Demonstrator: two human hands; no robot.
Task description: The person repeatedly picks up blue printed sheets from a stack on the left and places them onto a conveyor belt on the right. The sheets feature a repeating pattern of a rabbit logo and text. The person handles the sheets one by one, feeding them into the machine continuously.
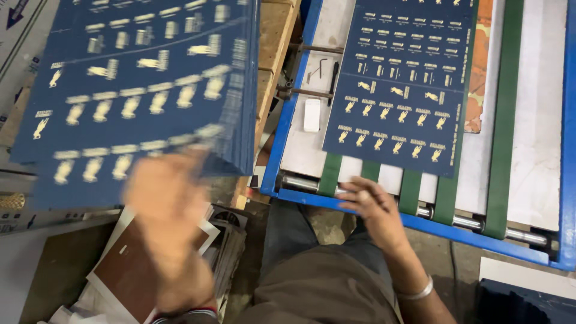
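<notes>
Head view, looking down: the left hand (165, 210) is blurred, raised just below the lower edge of a stack of dark blue printed sheets (138, 90) with gold motifs; whether it grips the edge or is only touching it cannot be told. The right hand (375, 207) rests with fingers loosely spread on the near blue rail of a conveyor frame (288, 114), touching a green belt (411, 189) and the steel roller (474, 222). A single dark blue sheet (402, 84) with the same gold pattern lies flat on the belts, just beyond the right fingertips, not touching them. A small white block (312, 114) and an angled metal key (321, 67) lie left of that sheet.
</notes>
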